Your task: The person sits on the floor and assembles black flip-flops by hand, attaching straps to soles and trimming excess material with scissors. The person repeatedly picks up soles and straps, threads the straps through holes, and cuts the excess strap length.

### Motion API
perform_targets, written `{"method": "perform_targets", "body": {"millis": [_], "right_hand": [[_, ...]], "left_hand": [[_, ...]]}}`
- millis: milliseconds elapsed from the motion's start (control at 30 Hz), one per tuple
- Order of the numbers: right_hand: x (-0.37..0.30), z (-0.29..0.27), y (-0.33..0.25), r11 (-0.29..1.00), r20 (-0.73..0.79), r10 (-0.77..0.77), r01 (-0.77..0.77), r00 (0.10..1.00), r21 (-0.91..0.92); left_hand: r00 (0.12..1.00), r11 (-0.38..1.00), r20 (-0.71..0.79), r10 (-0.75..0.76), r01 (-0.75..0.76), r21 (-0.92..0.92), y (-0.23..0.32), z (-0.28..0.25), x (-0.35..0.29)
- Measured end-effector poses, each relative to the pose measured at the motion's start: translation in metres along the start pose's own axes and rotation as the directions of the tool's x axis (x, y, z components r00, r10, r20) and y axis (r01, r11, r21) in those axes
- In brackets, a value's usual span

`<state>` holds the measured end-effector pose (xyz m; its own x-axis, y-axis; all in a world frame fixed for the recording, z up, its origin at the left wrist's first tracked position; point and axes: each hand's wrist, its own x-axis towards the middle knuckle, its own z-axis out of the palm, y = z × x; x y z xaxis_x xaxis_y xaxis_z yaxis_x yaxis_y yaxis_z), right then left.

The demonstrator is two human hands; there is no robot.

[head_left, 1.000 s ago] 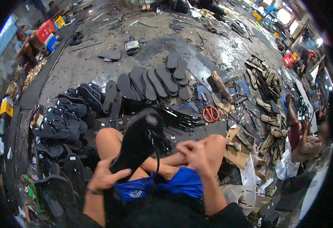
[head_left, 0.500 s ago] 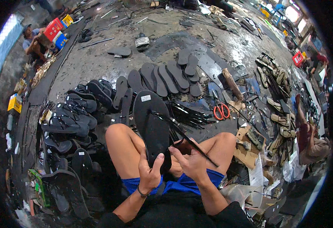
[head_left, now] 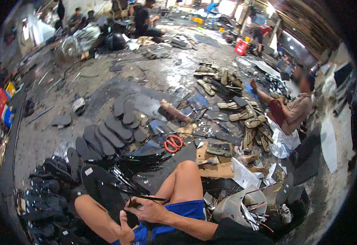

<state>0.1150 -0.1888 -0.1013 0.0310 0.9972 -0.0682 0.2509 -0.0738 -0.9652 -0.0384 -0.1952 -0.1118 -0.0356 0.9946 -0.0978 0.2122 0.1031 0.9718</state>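
Note:
A black flip-flop (head_left: pixel 99 185) with a small white label at its toe end lies slanted over my lap. My left hand (head_left: pixel 123 232) is closed round its heel end, the thumb on top. Against the sole's right edge, my right hand (head_left: pixel 150 210) has its fingers pinched together at the black strap (head_left: pixel 145 195). The strap runs from the sole out past these fingers; the exact grip point is partly hidden. Beyond my knees lie a bundle of black straps (head_left: pixel 125 179) and scissors with red-orange handles (head_left: pixel 173 143).
A row of dark soles (head_left: pixel 105 136) lies ahead, finished-looking black sandals (head_left: pixel 44 200) pile at left. A wooden log (head_left: pixel 174 111), beige sandals (head_left: pixel 247 116), cardboard (head_left: pixel 217 169) and a grey-white bucket of scraps (head_left: pixel 243 208) are on the right. A co-worker (head_left: pixel 294 106) sits beyond.
The view has swung right and up, showing more of the room and the seated co-worker. My right hand has come in closer to the sole's heel end; my left hand keeps its hold.

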Motion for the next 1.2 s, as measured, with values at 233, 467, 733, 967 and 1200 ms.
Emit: {"method": "perform_targets", "body": {"millis": [233, 467, 733, 967, 1200], "right_hand": [[0.006, -0.019, 0.000, 0.978, 0.004, -0.193, 0.192, 0.981, 0.087], [0.004, -0.019, 0.028, 0.999, -0.163, 0.014, -0.008, 0.986, 0.038], [0.002, -0.065, 0.036, 0.445, -0.321, 0.460, 0.098, 0.828, 0.890], [-0.026, -0.016, 0.029, 0.977, -0.116, -0.175, 0.158, 0.978, -0.145], [-0.037, 0.009, 0.011, 0.973, -0.078, -0.031, 0.013, 0.996, -0.229]], "left_hand": [[0.988, 0.982, 0.091, -0.127, 0.138, -0.127, 0.016, -0.007, 0.003], [0.891, 0.959, 0.452, 0.029, -0.152, 0.239, 0.024, -0.039, 0.042], [0.868, 0.916, 0.486, -0.103, -0.108, 0.387, 0.021, -0.105, 0.038], [0.936, 0.937, -0.066, -0.347, 0.343, -0.071, -0.023, -0.071, 0.003], [0.875, 0.982, 0.450, -0.177, 0.128, 0.136, -0.003, -0.052, 0.004]]}}
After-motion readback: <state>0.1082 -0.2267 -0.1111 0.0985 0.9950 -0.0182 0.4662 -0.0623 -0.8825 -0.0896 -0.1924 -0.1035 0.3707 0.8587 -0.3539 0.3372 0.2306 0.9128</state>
